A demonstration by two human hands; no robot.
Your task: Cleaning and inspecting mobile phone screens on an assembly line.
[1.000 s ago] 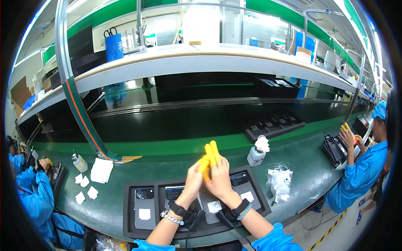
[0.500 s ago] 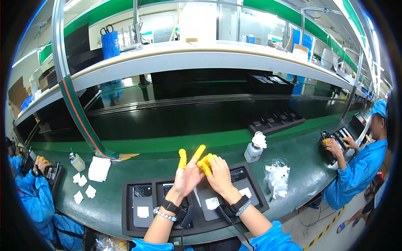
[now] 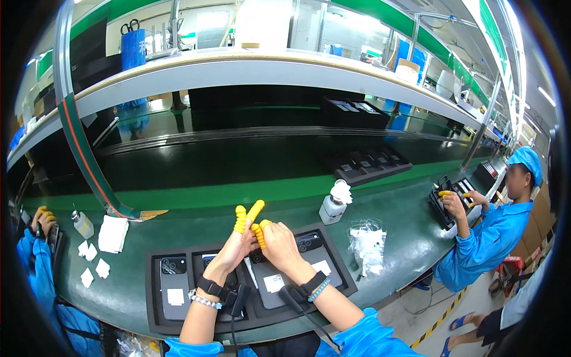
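Note:
My left hand is raised over a black foam tray, with two yellow finger cots on outstretched fingers. Curled against its finger side is my right hand, also wearing yellow cots; its fingertips are pressed together, and anything between them is hidden. Under the hands, the tray's recesses hold several dark phones lying camera side up. A grey phone with a white label lies at the left. A larger dark device, partly covered by my right hand and wrist, lies to the right. Both wrists wear black straps and bead bracelets.
A white bottle topped with tissue and a clear plastic bag stand to the right. Folded white cloth, small white pads and another bottle lie left. Co-workers sit on both sides; a second black tray lies beyond.
The whole view has swung to the right, so the bench things sit further left. My left hand's two outstretched fingers have come closer together; my right hand stays against the left.

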